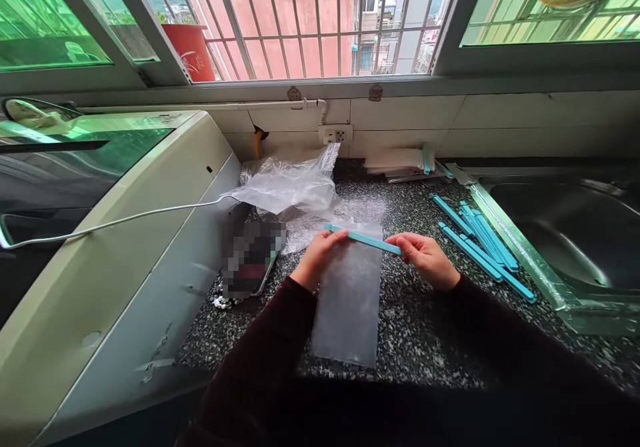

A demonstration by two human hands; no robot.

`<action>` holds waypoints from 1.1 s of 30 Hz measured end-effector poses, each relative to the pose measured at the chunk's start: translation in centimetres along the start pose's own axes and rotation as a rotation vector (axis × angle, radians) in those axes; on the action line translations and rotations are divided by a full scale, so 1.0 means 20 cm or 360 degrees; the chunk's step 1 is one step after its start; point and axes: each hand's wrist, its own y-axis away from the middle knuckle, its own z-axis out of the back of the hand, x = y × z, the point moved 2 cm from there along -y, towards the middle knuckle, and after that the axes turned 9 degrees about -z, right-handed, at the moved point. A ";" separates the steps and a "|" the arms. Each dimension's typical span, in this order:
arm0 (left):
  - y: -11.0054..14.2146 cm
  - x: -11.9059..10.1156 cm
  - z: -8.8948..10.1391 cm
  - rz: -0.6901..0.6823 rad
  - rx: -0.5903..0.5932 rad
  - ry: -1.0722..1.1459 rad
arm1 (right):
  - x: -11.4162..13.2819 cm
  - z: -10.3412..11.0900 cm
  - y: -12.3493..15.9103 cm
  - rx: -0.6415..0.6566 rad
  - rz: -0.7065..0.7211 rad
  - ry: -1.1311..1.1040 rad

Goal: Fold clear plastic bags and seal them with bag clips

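Observation:
A thin blue plastic strip (364, 238) lies across the top edge of a clear plastic bag (347, 300) flat on the speckled counter (425, 340). My left hand (320, 257) is closed on the strip's left end together with the bag's top corner. My right hand (425, 259) pinches the strip's right end. Both sleeves are dark maroon.
Several more blue strips (477, 247) lie to the right beside a steel sink (575, 233). A crumpled clear bag (293, 190) and a blurred dark object (250, 257) sit at left, next to a white appliance (125, 253) with a white cable (125, 219). A stack of flat bags (397, 162) lies by the wall.

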 end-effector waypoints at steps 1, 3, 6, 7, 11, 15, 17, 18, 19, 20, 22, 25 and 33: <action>0.00 -0.01 0.01 -0.0011 -0.0091 0.0134 | 0.00 0.01 0.00 -0.0057 -0.0002 -0.0076; -0.01 -0.02 0.03 -0.0007 -0.0215 0.0349 | -0.02 0.02 -0.01 -0.0133 -0.0008 -0.0186; -0.01 -0.03 0.04 0.0031 -0.0291 0.0438 | -0.03 0.03 -0.01 -0.0163 0.0006 -0.0181; 0.00 -0.03 0.04 0.0039 -0.0293 0.0432 | -0.03 0.03 0.00 -0.0169 0.0024 -0.0149; 0.00 -0.02 0.02 -0.0006 -0.0231 0.0373 | 0.00 0.04 0.02 -0.0289 0.0238 0.0075; 0.01 0.00 -0.02 -0.0037 -0.0131 0.0176 | 0.04 0.01 0.06 -0.0414 0.0773 0.0616; 0.02 0.00 -0.03 -0.0042 -0.0036 0.0049 | 0.05 -0.01 0.07 -0.0428 0.0987 0.0903; 0.02 0.00 -0.04 -0.0054 0.0015 -0.0002 | 0.04 -0.02 0.07 -0.0432 0.1042 0.0998; 0.02 0.00 -0.04 -0.0069 0.0057 -0.0039 | 0.03 -0.02 0.07 -0.0442 0.1070 0.1054; 0.03 0.00 -0.04 -0.0075 0.0098 -0.0068 | 0.02 -0.02 0.06 -0.0456 0.1083 0.1079; 0.03 -0.01 -0.04 -0.0067 0.0155 -0.0102 | 0.00 -0.01 0.05 -0.0496 0.1092 0.1091; 0.02 -0.02 -0.03 -0.0075 0.0174 -0.0097 | -0.02 0.00 0.03 -0.0486 0.1113 0.1144; -0.02 0.05 0.01 -0.0151 0.0103 -0.0116 | -0.05 0.00 0.03 -0.0410 0.1012 0.1240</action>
